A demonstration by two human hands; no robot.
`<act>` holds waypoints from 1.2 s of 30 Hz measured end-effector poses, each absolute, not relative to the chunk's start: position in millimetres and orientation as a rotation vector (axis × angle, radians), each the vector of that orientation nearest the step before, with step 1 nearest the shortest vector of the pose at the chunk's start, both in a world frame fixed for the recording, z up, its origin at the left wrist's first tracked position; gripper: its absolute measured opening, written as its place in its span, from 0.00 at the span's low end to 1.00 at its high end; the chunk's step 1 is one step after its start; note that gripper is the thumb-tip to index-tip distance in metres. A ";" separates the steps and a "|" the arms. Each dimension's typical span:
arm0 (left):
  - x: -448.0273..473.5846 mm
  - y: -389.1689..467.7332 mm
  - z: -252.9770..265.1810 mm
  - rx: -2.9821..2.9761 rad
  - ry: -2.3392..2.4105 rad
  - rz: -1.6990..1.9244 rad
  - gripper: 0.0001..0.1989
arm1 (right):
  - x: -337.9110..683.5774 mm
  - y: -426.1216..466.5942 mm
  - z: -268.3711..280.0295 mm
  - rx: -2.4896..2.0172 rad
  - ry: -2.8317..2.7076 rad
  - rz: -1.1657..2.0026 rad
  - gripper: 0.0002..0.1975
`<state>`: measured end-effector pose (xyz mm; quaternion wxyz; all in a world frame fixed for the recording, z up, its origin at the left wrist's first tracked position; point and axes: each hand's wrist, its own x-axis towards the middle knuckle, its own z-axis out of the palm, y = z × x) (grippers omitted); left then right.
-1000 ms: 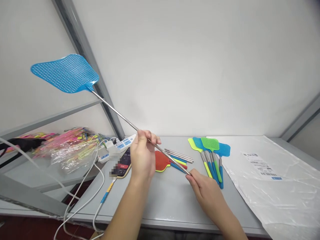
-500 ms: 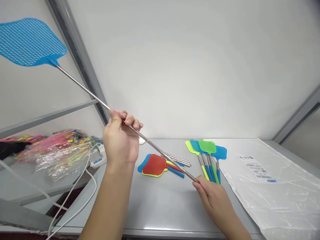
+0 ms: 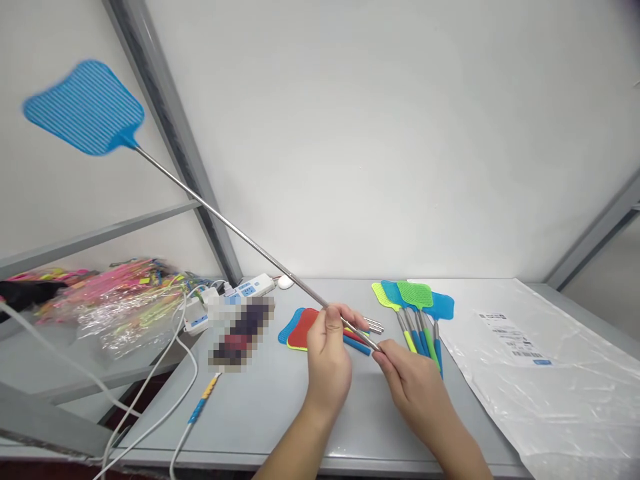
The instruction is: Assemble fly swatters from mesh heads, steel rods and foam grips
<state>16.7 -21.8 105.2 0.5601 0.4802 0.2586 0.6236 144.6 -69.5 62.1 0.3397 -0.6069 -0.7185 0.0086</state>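
A blue fly swatter (image 3: pixel 87 107) with a long extended metal rod (image 3: pixel 225 223) slants up to the upper left. My left hand (image 3: pixel 327 357) pinches the rod low down, close to its handle end. My right hand (image 3: pixel 407 380) grips the handle end just right of it, the two hands nearly touching. Behind my left hand lie red, blue and yellow swatter heads (image 3: pixel 300 328) flat on the grey table (image 3: pixel 300 413). A fan of several green and blue swatters (image 3: pixel 415 307) lies beyond my right hand.
A clear plastic bag with a label (image 3: pixel 540 373) covers the table's right side. At the left are a power strip (image 3: pixel 247 288), white cables (image 3: pixel 165 373), a blurred phone (image 3: pixel 240 332) and a heap of wrapped colourful swatters (image 3: pixel 120 300). A grey metal frame post (image 3: pixel 170 140) rises behind.
My left hand slid down the rod from its middle to right beside my right hand. The blue head swung high left, then dropped a little.
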 end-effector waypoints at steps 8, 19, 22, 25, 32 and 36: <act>13.7 -19.8 130.0 1.134 0.558 1.551 0.18 | 137.5 -70.9 63.2 -1.512 -1.814 -0.047 0.15; 0.6 0.9 153.8 0.944 0.410 1.665 0.16 | 160.3 -79.6 25.5 -1.629 -1.833 -0.051 0.17; -2.9 8.3 158.7 0.924 0.417 1.693 0.15 | 168.2 -75.5 20.9 -1.651 -1.817 -0.051 0.18; -6.5 18.6 156.2 0.912 0.434 1.730 0.15 | 176.3 -70.2 14.3 -1.673 -1.768 -0.013 0.17; 5.4 23.3 117.6 1.007 0.587 1.685 0.15 | 174.1 -67.0 1.4 -1.633 -1.677 0.142 0.15; 10.7 17.3 106.1 1.055 0.655 1.572 0.16 | 171.5 -67.8 0.6 -1.619 -1.643 0.180 0.15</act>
